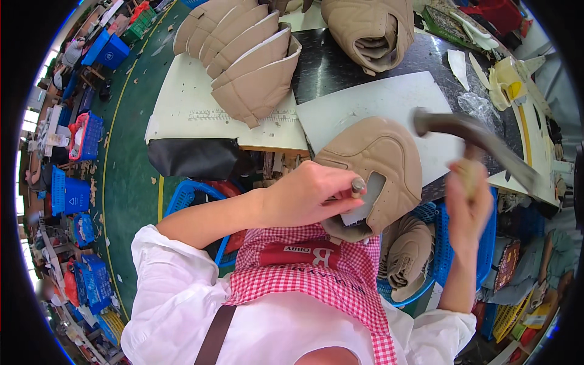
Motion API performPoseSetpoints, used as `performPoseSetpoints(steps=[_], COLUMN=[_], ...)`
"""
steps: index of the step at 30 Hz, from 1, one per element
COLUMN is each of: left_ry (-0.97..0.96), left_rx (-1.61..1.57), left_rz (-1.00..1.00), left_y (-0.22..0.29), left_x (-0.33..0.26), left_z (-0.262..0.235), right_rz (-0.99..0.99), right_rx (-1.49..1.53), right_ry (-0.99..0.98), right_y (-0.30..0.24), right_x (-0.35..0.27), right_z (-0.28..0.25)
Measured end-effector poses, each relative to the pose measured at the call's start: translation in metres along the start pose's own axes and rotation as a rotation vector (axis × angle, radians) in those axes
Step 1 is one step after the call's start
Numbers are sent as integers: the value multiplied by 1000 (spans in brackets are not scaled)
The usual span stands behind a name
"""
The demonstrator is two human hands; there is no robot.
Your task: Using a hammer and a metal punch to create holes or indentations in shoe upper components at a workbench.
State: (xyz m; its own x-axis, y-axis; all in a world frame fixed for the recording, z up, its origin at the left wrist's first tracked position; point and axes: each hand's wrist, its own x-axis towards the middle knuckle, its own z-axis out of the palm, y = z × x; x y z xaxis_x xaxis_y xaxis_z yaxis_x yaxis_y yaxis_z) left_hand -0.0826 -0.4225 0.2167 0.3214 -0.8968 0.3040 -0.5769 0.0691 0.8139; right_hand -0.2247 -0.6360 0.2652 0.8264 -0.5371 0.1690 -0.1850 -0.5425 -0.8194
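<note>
My left hand [307, 198] grips a small metal punch [358, 185] and stands it on the white inner patch of a beige shoe upper [380, 155] lying at the near edge of the bench. My right hand [467, 204] is closed around the wooden handle of a hammer [471, 137], raised and blurred above and to the right of the upper. The hammer's dark head points left, over the white cutting sheet [371, 100].
A fanned stack of beige upper pieces [246, 52] lies on the white board [182, 106] at far left. More folded uppers [371, 24] sit at the back. Blue baskets [438, 243] with beige pieces stand below the bench. Scraps and tools crowd the right side [508, 79].
</note>
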Motion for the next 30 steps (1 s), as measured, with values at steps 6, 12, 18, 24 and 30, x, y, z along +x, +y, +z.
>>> performPoseSetpoints(steps=[6,12,18,24,30], left_ry=[-36,-15,-90,138,20], left_rx=[194,210,171,-684,35], left_rz=[277,244,133,-384,33], left_y=[5,2,-4,-15,1], left_x=[8,-4,-5,-1,8], left_z=[3,0,-2,3,1], right_rz=[0,-316,-144,17,-50], right_rx=[1152,401,-248,-205,826], right_ry=[-114,-259,-504,-219,-329], right_y=[35,-52,-29,-2,-8], right_x=[-82,-73,-61,-66,-78], right_z=[-63,-63,-25,-26,-88])
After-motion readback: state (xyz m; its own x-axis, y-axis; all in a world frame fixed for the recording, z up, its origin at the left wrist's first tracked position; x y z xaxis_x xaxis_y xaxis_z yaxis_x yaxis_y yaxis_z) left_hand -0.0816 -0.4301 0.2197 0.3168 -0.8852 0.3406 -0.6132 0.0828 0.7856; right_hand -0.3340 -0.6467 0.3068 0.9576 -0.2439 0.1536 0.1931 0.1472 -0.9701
